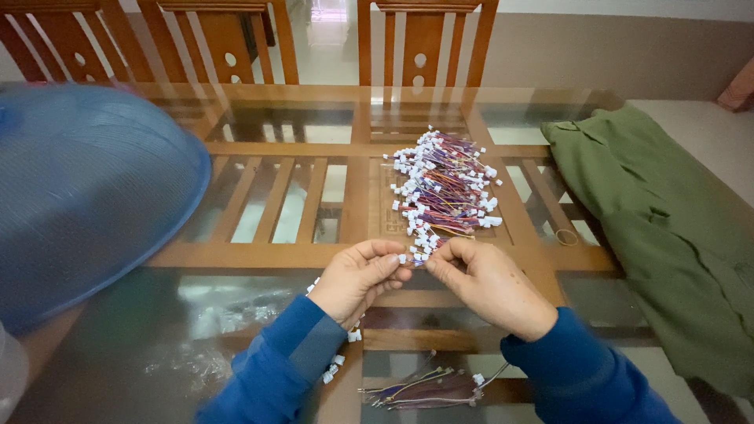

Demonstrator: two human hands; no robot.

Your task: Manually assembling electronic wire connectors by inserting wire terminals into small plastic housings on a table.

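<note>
Both my hands meet over the glass table (259,118), near its front middle. My left hand (357,279) pinches a small white connector (403,258) on thin coloured wires. My right hand (487,283) grips the same wire piece from the right. Just beyond my fingers lies a pile of wire leads with white connectors (444,184). More white connectors (334,369) show under my left wrist. A small bundle of wires (424,387) lies near the table's front edge, between my blue sleeves.
A blue mesh dome cover (86,196) fills the left side. A green cloth (667,228) is heaped on the right, with a rubber band (565,236) beside it. Wooden chairs (424,43) stand behind the table. Clear plastic wrap (220,314) lies at the front left.
</note>
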